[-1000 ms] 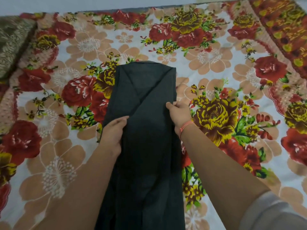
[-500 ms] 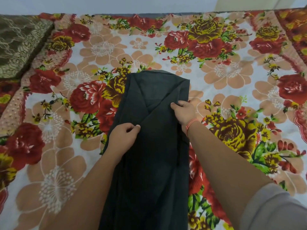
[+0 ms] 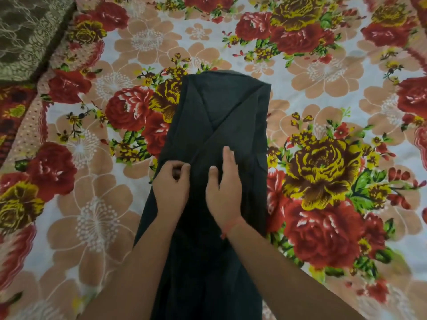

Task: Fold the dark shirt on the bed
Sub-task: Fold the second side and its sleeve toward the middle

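The long dark folded fabric shirt (image 3: 221, 125) runs off the bottom edge, its lower end unseen. The left hand (image 3: 171, 189) curls over a fold, hiding its fingertips. A brown patterned cushion (image 3: 27, 35) is cut off at the top-left corner.

**Floral sheet and patterned cushion**

A floral bedsheet (image 3: 323, 72) is spread across nearly the whole view; large red roses, yellow-and-maroon roses, peach blossoms and green leaves are printed on its white ground. A darker cushion (image 3: 27, 35), olive-brown with a pale lace-like pattern, is seen at the top left corner, lying on the sheet and cut off by the frame edge.
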